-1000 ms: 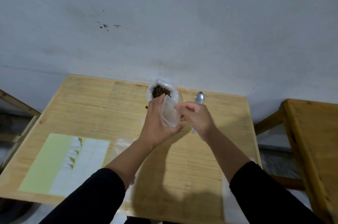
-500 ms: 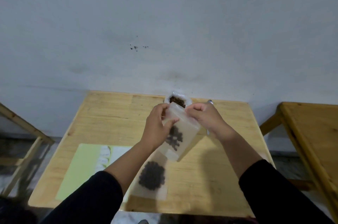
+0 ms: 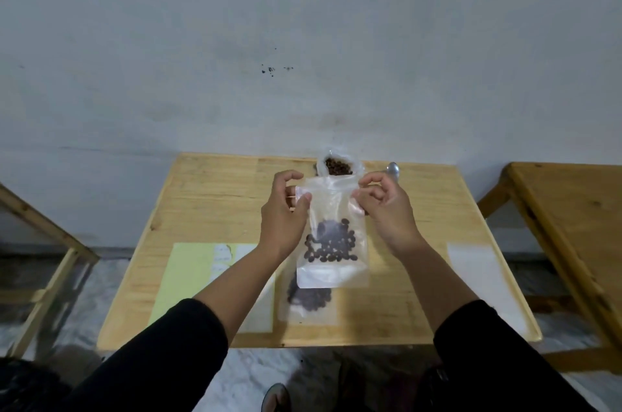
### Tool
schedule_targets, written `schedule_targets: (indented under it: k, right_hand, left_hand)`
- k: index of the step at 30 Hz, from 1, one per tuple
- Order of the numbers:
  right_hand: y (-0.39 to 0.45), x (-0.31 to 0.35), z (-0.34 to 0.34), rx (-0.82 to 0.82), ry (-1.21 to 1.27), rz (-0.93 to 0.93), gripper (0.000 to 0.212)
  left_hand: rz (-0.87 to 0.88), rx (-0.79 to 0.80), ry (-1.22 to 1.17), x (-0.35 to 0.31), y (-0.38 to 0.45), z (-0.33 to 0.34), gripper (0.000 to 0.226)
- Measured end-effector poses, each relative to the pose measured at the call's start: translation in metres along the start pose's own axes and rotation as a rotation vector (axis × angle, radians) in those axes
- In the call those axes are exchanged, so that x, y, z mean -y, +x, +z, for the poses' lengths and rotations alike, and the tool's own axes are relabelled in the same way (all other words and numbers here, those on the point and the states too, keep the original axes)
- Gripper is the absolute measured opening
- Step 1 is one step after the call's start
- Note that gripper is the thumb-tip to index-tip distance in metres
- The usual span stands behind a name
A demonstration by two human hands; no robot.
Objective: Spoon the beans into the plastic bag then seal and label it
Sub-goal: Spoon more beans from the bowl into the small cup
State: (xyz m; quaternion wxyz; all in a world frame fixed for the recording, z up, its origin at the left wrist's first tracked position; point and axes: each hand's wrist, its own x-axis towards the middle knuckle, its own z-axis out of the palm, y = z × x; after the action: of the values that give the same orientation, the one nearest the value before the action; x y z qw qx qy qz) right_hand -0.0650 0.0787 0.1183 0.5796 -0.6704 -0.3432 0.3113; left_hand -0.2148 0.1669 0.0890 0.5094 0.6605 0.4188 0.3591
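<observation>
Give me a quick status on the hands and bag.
Left hand and right hand pinch bag top. Beans inside, upright. Nothing blocking.

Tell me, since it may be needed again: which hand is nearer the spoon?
Right. The right hand sits just below the spoon; the left hand is across the bag.

We see the plastic bag (image 3: 331, 243) hanging upright above the desk (image 3: 208, 209), pinched at its two top corners. It is clear, with a white strip along the bottom. Dark beans (image 3: 331, 245) lie in a cluster in its lower half. The spoon (image 3: 393, 170) rests on the far part of the desk, only its bowl visible.
</observation>
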Motion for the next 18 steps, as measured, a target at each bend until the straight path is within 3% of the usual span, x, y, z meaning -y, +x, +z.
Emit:
schedule_targets:
  k: [8,13,18]
  right_hand:
    - [-0.002,0.013,0.003,0.090,-0.018,0.013,0.013]
    - [0.002,0.011,0.011,0.025,-0.005,0.009,0.019]
    - [0.002,0.010,0.018,0.064,0.018,0.043,0.014]
  left_hand:
    - [-0.030,0.114,-0.134,-0.007,0.007,-0.025,0.014]
    - [-0.014,0.079,-0.075,-0.012,0.006,-0.023,0.014]
    - [0.012,0.132,-0.006,-0.010,0.009,-0.026,0.008]
